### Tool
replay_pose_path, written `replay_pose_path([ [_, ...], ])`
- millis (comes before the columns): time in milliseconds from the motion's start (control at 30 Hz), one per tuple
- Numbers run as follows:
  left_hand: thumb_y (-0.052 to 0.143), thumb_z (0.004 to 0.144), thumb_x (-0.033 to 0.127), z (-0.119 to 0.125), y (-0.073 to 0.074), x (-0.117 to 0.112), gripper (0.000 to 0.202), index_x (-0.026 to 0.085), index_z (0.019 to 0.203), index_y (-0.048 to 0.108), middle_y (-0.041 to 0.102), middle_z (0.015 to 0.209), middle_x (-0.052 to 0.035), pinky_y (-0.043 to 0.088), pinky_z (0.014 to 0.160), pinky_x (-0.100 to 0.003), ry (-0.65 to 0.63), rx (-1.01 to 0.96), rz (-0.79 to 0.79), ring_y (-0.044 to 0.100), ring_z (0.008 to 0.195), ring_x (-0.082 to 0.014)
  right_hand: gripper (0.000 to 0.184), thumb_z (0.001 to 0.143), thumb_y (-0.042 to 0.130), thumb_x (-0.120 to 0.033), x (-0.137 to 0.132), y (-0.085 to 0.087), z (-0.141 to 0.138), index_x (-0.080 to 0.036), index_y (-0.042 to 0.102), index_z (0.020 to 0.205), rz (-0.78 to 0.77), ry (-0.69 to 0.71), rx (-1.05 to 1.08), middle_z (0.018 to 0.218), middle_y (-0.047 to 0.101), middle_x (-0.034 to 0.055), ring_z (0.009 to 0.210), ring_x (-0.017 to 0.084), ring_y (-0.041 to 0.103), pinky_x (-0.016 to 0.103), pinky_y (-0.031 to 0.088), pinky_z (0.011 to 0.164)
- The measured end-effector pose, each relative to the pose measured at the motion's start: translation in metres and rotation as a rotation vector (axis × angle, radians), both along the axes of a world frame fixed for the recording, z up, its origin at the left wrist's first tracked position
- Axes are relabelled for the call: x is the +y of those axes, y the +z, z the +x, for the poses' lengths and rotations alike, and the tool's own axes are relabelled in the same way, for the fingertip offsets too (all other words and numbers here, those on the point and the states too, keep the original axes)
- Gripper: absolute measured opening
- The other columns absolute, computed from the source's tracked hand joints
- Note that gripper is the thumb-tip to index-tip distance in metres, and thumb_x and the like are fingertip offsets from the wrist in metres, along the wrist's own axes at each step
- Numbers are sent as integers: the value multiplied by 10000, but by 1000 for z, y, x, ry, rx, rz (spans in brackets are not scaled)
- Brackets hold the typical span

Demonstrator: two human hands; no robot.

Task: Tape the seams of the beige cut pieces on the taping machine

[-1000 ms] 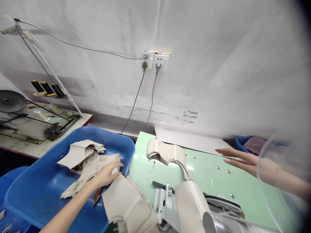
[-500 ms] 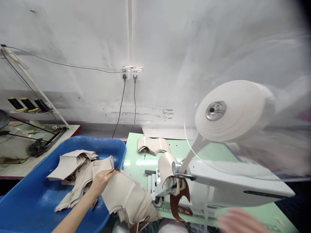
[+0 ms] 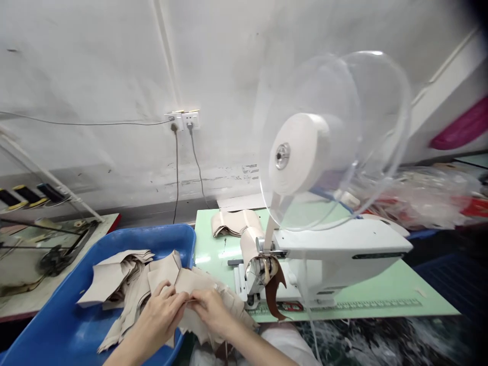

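My left hand [image 3: 162,315] and my right hand [image 3: 211,311] meet at the bottom centre, fingers curled and pinching the top beige piece of a stack of cut pieces [image 3: 198,284]. That stack hangs over the right rim of a blue bin [image 3: 53,325]. More beige pieces [image 3: 114,274] lie loose inside the bin. To the right stands a white taping machine [image 3: 335,254] with a beige strip [image 3: 249,244] fed through its head and a brown piece [image 3: 276,292] hanging below.
A roll of white tape [image 3: 301,152] turns inside clear discs above the machine. A small pile of beige pieces [image 3: 232,221] lies at the back of the green table [image 3: 381,300]. A sewing machine table [image 3: 41,249] with thread spools sits left. Wall sockets [image 3: 183,119] hold two cords.
My right hand came in from the right side and joined my left hand on the stack of pieces. The view swung right and up, bringing the tape roll and machine into sight.
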State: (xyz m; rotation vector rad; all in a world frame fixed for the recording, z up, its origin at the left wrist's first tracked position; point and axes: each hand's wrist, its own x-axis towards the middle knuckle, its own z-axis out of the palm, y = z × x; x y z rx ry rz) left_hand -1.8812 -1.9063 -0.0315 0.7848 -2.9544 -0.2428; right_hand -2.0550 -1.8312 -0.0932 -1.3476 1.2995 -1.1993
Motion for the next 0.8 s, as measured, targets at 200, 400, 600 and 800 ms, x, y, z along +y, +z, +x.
replay_pose_path([
  [200,631,797,543,-80,56,32,418,214,570,508,492,599,4,372,543,-239,145,278,725,481,593,-167,173,824,643,-345,98,88,-94,-192,720,798,127,-231,-138,752,660,-5,742,150,565,219,403,661],
  [400,584,773,661,-163,49,61,500,203,597,490,324,565,44,242,432,-206,364,583,1040,289,505,-105,397,719,748,-508,117,103,-169,-135,628,652,222,-472,-345,614,522,-21,570,85,411,209,300,534],
  [600,643,715,674,-170,38,56,502,183,632,578,417,550,34,258,415,-187,478,608,1053,356,485,-98,322,569,866,-388,87,76,-174,-138,690,669,193,-506,-679,606,615,-10,589,130,545,244,410,592],
  [800,654,731,638,-175,30,48,470,184,625,600,508,535,18,316,418,-196,514,631,1089,433,467,-113,495,503,902,-280,78,61,-182,-188,708,948,213,-580,-794,954,731,46,933,275,656,382,510,839],
])
